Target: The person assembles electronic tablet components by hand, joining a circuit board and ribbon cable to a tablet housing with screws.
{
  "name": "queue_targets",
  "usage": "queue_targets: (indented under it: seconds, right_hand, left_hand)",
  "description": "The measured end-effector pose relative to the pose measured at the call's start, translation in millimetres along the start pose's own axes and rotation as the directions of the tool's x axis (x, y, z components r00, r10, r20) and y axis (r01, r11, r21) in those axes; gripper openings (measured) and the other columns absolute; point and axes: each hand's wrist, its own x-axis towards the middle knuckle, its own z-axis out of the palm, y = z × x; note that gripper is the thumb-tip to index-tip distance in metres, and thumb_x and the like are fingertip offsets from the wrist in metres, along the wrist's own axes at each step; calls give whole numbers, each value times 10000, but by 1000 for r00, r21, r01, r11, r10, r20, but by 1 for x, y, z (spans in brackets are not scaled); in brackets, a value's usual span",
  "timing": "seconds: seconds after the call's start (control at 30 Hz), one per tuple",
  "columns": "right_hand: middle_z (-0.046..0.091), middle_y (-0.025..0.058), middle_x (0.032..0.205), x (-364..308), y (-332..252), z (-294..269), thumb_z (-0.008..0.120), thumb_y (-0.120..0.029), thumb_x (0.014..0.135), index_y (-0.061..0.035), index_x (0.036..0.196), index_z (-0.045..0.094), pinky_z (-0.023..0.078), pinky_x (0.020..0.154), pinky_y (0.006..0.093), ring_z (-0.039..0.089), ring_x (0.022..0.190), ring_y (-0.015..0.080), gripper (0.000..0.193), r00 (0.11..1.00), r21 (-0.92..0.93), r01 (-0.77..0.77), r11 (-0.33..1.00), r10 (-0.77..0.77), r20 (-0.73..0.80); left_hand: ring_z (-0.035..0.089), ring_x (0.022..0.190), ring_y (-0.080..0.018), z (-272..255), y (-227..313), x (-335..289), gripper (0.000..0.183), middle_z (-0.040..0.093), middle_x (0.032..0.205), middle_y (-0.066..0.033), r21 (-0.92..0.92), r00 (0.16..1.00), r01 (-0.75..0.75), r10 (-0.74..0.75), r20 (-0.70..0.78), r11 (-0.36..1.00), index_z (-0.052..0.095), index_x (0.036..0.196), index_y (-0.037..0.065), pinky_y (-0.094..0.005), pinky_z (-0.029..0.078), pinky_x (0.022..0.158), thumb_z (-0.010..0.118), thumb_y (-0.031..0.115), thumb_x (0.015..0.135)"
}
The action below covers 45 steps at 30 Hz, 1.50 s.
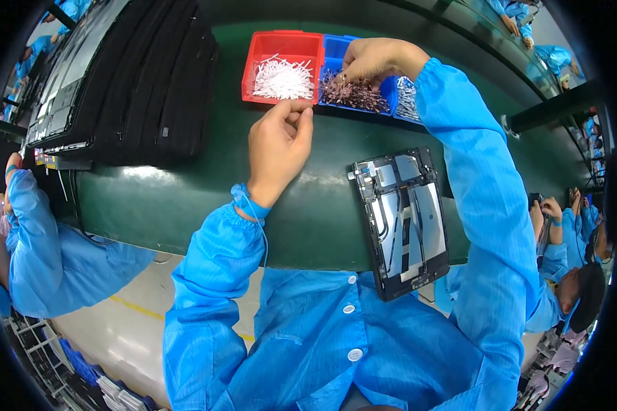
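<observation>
My right hand (380, 58) reaches into a blue bin (339, 46), its fingers bent down into a heap of thin brown pieces (353, 92). The fingertips are partly buried there. Just in front of a red bin (288, 44) that holds white strips (281, 79), my left hand (279, 147) is closed, thumb against curled fingers. Whatever it may pinch is too small to make out. An opened tablet-like device (408, 219), its inner parts exposed, lies aslant at the front edge of the table, below my right forearm.
Silvery pieces (406, 99) fill a further blue compartment beside my right sleeve. At the left stands a row of black padded slabs (161, 89) next to stacked device panels (75, 89). A dark post (555, 108) juts in at right. Co-workers in blue sit on both sides.
</observation>
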Motion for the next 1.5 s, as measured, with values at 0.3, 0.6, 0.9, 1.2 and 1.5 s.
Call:
queue_targets:
  seconds: [0.3,0.6,0.9,1.2,1.5]
  right_hand:
    - [697,119,909,-11,2,7,777,-432,845,3,992,729,558,615,324,653,785,207,461,970,-110,110,988,-131,-205]
    - [712,127,950,-31,0,6,701,-356,901,-11,1111,713,548,600,322,660,740,204,404,961,-243,96,965,-153,-230]
    - [711,157,1037,-38,20,5,477,-234,1028,17,1207,654,560,589,302,700,801,218,355,914,-54,230,972,-235,-330]
    - [710,200,1090,-58,51,13,481,-110,968,35,1210,639,562,845,362,701,1017,286,324,671,-223,434,873,-479,-566]
    - [694,256,1100,-65,61,35,507,-50,867,34,1262,614,538,899,430,684,1016,387,418,547,-265,438,859,-489,-680]
  left_hand:
    - [605,550,-154,7,1,8,264,658,895,-96,63,985,-144,149,-81,988,661,1133,27,-307,479,543,707,103,885]
    - [610,555,-181,14,5,22,97,642,902,-99,136,960,-247,261,-102,960,709,962,31,-313,485,545,716,99,892]
    - [554,583,-71,7,13,14,142,617,972,-66,46,914,-389,392,-107,920,699,1002,25,-232,463,522,706,-34,872]
    - [529,676,-39,5,22,-1,87,578,1010,-37,-56,912,-407,403,-70,912,685,1007,9,-190,421,521,669,-12,923]
    - [539,690,-45,5,27,-30,90,572,1022,-46,-98,976,-193,201,88,976,697,1016,7,-185,440,553,683,25,929]
